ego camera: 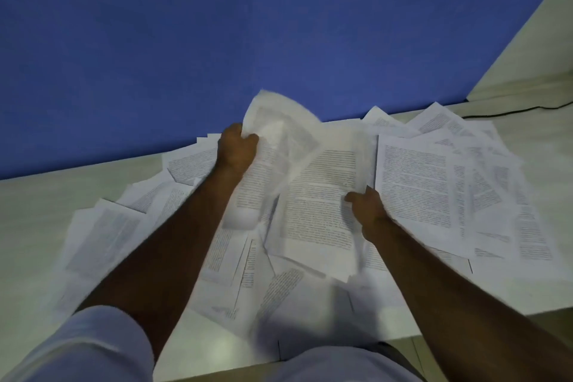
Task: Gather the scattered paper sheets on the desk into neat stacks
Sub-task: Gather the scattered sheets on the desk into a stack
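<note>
Both bare forearms reach forward over the desk, the left sleeve rolled up near the elbow. The left hand (237, 149), farther out, has its fingers curled, gripping paper. The right hand (369, 209), nearer, pinches a sheet's edge, thumb on top.

1. Surface (34, 211): pale, light-coloured top, meeting a blue wall (217, 25) along its far edge.
2. Printed paper sheets (415, 183): scattered loose across the middle and right of the surface, overlapping at differing angles, several reaching the near edge.
3. Black cable (508, 111): lies on the surface at far right, beyond the sheets.
</note>
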